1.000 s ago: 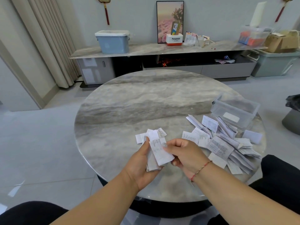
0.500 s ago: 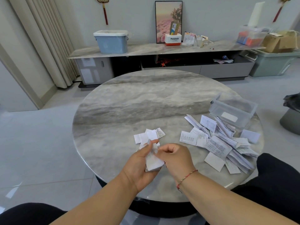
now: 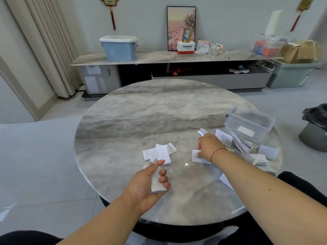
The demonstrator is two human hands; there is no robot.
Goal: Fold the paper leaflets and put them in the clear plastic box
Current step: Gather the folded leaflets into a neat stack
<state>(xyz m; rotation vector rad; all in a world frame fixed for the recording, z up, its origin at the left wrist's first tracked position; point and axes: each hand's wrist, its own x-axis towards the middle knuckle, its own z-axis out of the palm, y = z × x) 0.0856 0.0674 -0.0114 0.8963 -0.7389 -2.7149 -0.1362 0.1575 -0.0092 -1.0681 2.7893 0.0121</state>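
My left hand (image 3: 150,181) is shut on a small stack of folded leaflets (image 3: 156,183) above the near part of the round marble table (image 3: 141,121). A few folded leaflets (image 3: 159,152) lie on the table just beyond it. My right hand (image 3: 208,145) rests on a flat leaflet (image 3: 196,156) at the left edge of the loose leaflet pile (image 3: 247,151), fingers pressing down on the paper. The clear plastic box (image 3: 249,124) stands open at the table's right, behind the pile; it appears to hold one white slip.
A long marble sideboard (image 3: 168,57) stands against the far wall with a blue bin (image 3: 118,48), a picture and boxes. A black-bagged bin (image 3: 315,128) sits on the floor to the right. Curtains hang at the left.
My right hand has left the stack in my left hand and moved right onto a leaflet at the pile's edge. My left hand keeps holding the folded stack.
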